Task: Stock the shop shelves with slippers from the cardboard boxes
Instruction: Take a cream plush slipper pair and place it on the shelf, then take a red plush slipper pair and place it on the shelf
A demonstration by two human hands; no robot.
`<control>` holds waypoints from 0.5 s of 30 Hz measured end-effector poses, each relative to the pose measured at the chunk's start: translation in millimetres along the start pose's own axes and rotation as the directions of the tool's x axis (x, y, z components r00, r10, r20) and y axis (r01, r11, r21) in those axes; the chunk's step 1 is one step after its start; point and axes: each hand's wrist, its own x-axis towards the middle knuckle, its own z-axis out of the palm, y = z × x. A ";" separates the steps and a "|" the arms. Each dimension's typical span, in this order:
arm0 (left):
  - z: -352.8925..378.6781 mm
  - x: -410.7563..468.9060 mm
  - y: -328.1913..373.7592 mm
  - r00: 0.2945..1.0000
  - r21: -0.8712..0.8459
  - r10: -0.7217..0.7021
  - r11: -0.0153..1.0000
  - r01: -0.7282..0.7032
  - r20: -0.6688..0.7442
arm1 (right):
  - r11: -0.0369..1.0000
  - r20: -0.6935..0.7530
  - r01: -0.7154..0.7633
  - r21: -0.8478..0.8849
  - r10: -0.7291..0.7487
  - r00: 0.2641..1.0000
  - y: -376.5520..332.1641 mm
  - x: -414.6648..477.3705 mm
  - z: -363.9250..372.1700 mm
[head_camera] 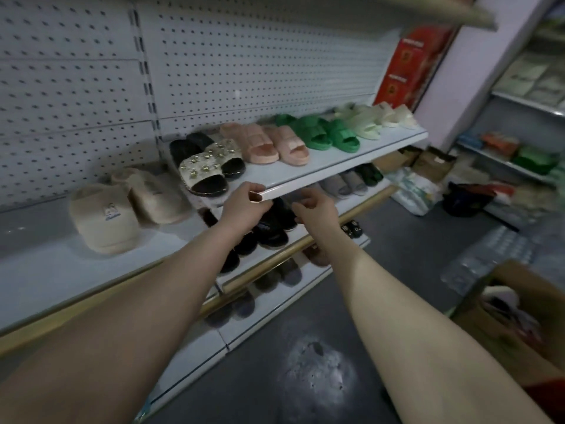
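Observation:
My left hand (244, 203) grips the front edge of a white shelf (351, 157), fingers over the lip and thumb beneath. My right hand (315, 208) sits just under the same edge, a little to the right, fingers curled with nothing visible in them. On this shelf stand beaded black-and-white slippers (208, 166), pink slippers (275, 142), green slippers (321, 133) and pale cream slippers (376, 120). Two beige slippers (104, 215) lie on the neighbouring shelf to the left. An open cardboard box (504, 316) stands on the floor at the lower right.
Lower shelves hold black slippers (269, 231) and grey slippers (339, 182). Red boxes (409, 65) stand at the shelf's far end. Bags (415, 188), a dark bag (467, 197) and packs of water bottles (495, 255) lie on the grey floor. Another shelving unit (519, 102) stands at the right.

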 end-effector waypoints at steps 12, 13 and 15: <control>265.1 38.0 89.3 0.961 -0.069 0.104 0.994 -0.089 0.256 | 0.985 -0.246 -0.171 0.018 0.170 0.954 123.7 51.6 -243.3; 289.0 40.0 96.9 0.959 -0.077 0.112 0.993 -0.094 0.262 | 0.985 -0.255 -0.175 0.013 0.172 0.952 135.0 54.1 -263.9; 335.6 41.9 113.2 0.949 -0.091 0.114 0.992 -0.091 0.294 | 0.978 -0.273 -0.209 0.024 0.207 0.939 156.3 58.0 -304.4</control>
